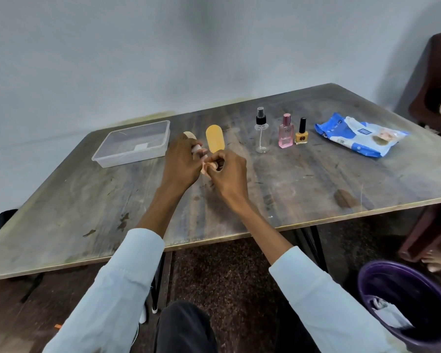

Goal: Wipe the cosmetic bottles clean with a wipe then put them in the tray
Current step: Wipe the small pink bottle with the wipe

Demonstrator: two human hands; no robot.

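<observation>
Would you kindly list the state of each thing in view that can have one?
tray: open, no bottles inside
spray bottle: upright, capped, looks empty
pink perfume bottle: upright, capped
yellow nail polish: upright, capped
orange bottle: beside the hands
wipes pack: lying flat
left hand: gripping a beige bottle
right hand: pinching a wipe

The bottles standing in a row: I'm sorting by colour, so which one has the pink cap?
The middle one, the pink perfume bottle. The clear spray bottle to its left and the yellow nail polish bottle to its right have black caps.

lt blue sleeves [117, 284], dk trousers [186, 329]
</observation>
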